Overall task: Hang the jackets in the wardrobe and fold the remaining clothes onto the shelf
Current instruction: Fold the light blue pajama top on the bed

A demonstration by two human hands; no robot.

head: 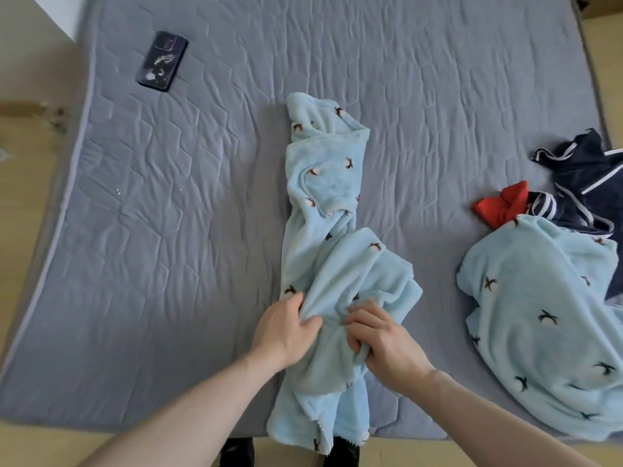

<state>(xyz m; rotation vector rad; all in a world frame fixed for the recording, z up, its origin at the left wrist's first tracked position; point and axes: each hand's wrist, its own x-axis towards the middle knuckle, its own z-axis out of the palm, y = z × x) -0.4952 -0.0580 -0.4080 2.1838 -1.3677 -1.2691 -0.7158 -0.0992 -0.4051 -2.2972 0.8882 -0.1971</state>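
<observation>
A light blue fleece garment [328, 197] with small dark prints lies lengthwise down the middle of the grey mattress [185, 214], its lower end hanging over the front edge. My left hand [286, 328] pinches a bunch of the fleece at its left side near the front. My right hand [381, 338] grips a fold of the same garment just to the right. A second light blue fleece piece [546, 335] lies spread at the right edge. Behind it sit a dark navy garment with white stripes [593, 176] and a red bow [502, 203].
A dark phone [162, 61] lies on the mattress at the far left. Pale wooden floor [30, 156] shows to the left and along the front edge. Black shoes [236, 451] stand just below the hanging fleece.
</observation>
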